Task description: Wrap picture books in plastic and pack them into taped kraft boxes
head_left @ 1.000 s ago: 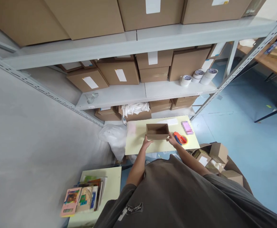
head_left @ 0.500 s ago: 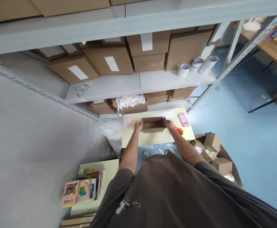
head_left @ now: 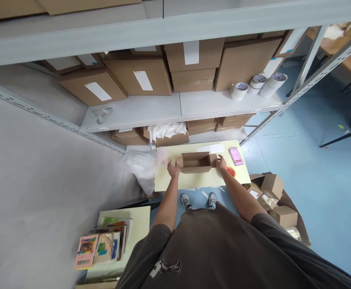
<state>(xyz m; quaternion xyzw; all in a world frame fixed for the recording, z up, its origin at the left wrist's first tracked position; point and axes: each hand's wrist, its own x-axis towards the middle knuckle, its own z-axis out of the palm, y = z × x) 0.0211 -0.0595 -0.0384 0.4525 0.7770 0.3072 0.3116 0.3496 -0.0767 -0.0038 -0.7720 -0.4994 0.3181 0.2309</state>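
Note:
A small open cardboard box (head_left: 197, 161) stands on a pale yellow table (head_left: 190, 181) in front of me. My left hand (head_left: 174, 167) grips the box's left end and its side flap. My right hand (head_left: 221, 163) grips the right end, fingers curled on the flap. A red and blue tape dispenser (head_left: 231, 171) lies on the table just right of my right hand, partly hidden by it. A pink item (head_left: 236, 155) lies at the table's far right.
Metal shelving with cardboard boxes (head_left: 137, 76) and tape rolls (head_left: 258, 84) rises behind the table. A white plastic bag (head_left: 137, 166) sits at the table's left. Small boxes (head_left: 273, 192) are piled on the blue floor at right. Books (head_left: 101, 247) lie on a low table near left.
Both hands moved from the box's near edge out to its two ends and took hold of the side flaps. The camera tilted down, so my shoes now show.

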